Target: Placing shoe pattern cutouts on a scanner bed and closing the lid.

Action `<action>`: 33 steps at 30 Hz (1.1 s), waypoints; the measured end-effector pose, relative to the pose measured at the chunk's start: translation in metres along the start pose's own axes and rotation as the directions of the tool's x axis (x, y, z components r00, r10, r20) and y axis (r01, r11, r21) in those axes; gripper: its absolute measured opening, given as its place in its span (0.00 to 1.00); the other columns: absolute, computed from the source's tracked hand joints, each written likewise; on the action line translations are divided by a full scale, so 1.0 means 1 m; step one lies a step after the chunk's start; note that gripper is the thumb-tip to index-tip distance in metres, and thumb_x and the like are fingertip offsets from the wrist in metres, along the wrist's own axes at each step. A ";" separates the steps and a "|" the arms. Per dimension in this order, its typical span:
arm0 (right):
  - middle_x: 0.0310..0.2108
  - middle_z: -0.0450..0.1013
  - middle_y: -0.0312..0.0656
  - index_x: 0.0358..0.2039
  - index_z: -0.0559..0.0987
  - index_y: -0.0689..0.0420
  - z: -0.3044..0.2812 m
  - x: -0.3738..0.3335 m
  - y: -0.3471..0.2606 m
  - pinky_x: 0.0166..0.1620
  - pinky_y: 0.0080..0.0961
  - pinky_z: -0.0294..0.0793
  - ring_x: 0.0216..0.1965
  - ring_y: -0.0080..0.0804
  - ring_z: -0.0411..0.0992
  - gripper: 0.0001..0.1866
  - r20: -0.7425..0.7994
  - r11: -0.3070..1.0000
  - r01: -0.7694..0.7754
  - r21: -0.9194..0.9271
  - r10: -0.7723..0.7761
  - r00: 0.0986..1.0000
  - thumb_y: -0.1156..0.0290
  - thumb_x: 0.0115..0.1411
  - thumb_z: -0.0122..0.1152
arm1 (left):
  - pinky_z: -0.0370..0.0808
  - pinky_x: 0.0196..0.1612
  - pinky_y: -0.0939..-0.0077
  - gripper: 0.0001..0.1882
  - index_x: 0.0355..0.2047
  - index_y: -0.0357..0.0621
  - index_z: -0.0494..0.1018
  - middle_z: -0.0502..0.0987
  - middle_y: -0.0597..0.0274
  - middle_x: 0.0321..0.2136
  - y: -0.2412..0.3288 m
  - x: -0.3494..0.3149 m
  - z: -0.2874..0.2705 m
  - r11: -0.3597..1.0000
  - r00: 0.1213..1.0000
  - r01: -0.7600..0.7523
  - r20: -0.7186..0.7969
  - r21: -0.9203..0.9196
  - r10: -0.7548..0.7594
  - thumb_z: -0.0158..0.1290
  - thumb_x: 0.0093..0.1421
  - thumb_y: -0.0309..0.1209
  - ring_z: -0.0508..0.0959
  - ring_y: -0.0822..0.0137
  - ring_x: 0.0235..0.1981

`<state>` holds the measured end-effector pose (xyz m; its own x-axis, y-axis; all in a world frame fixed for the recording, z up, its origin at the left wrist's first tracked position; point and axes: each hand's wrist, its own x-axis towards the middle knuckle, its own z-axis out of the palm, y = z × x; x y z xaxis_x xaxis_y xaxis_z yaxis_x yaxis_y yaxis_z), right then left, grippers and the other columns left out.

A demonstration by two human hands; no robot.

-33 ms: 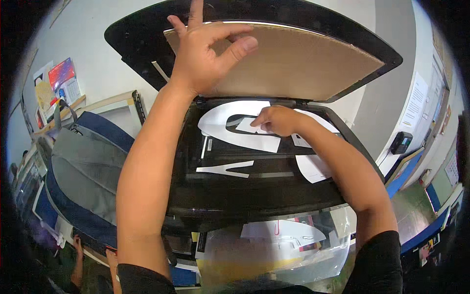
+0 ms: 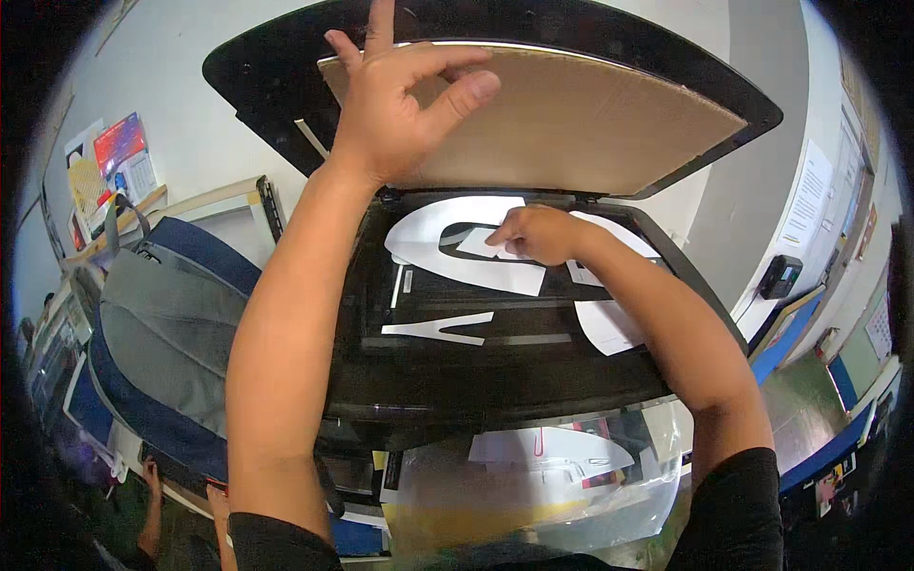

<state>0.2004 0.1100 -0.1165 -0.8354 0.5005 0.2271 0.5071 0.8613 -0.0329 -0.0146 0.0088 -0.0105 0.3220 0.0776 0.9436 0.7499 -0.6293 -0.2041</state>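
My left hand (image 2: 405, 109) is raised against the tan inner panel of the lifted black scanner lid (image 2: 590, 124), fingers and thumb apart. Over the dark scanner bed (image 2: 476, 385), my right hand (image 2: 545, 235) has its fingers drawn together on a small white paper piece (image 2: 476, 242). That piece lies within the opening of a U-shaped white paper cutout (image 2: 424, 228). Closer to me lies a forked white paper strip (image 2: 419, 330). A rounded white cutout (image 2: 606, 326) sits below my right forearm, and another white piece (image 2: 583, 273) is partly covered by that arm.
A grey and navy backpack (image 2: 162, 328) stands left of the scanner. In front of it, a clear plastic bag (image 2: 619, 514) holds more white cutouts. Another person's hand (image 2: 150, 473) shows at the lower left. A black device (image 2: 781, 278) is on the right wall.
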 end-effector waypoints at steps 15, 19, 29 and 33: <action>0.41 0.73 0.47 0.42 0.77 0.55 -0.018 -0.012 -0.034 0.47 0.33 0.67 0.44 0.43 0.70 0.22 0.137 0.969 0.172 0.179 -0.197 0.971 0.58 0.47 0.63 | 0.18 0.57 0.46 0.16 0.40 0.56 0.77 0.78 0.63 0.37 -0.004 0.001 0.004 0.987 0.986 -0.153 -0.051 0.053 0.156 0.49 0.56 0.47 0.37 0.60 0.65; 0.44 0.72 0.46 0.44 0.76 0.54 -0.020 -0.016 -0.030 0.49 0.32 0.67 0.45 0.43 0.70 0.23 0.221 0.978 0.107 0.178 -0.146 0.964 0.60 0.46 0.64 | 0.19 0.57 0.46 0.16 0.40 0.56 0.77 0.77 0.63 0.39 -0.005 0.001 0.007 0.986 0.983 -0.160 -0.085 0.037 0.162 0.49 0.56 0.47 0.37 0.60 0.65; 0.39 0.74 0.47 0.39 0.79 0.55 -0.040 -0.025 -0.042 0.45 0.32 0.68 0.41 0.43 0.72 0.18 0.269 0.991 0.020 0.134 -0.055 0.962 0.63 0.48 0.62 | 0.20 0.56 0.38 0.23 0.39 0.47 0.77 0.78 0.54 0.31 -0.005 0.000 0.001 0.997 0.999 -0.020 0.028 0.071 0.018 0.52 0.53 0.51 0.32 0.53 0.65; 0.35 0.75 0.47 0.34 0.80 0.54 -0.033 -0.010 -0.027 0.44 0.33 0.69 0.38 0.42 0.72 0.12 -0.132 0.994 0.066 0.083 -0.054 0.990 0.63 0.53 0.55 | 0.20 0.56 0.37 0.24 0.39 0.47 0.77 0.78 0.55 0.32 -0.002 0.001 0.002 0.999 1.000 -0.009 0.010 0.039 0.009 0.52 0.53 0.52 0.32 0.53 0.65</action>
<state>0.2025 0.0786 -0.0856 -0.8263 0.4371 0.3552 0.4318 0.8965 -0.0989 -0.0152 0.0116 -0.0095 0.3345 0.0800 0.9390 0.7686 -0.5997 -0.2227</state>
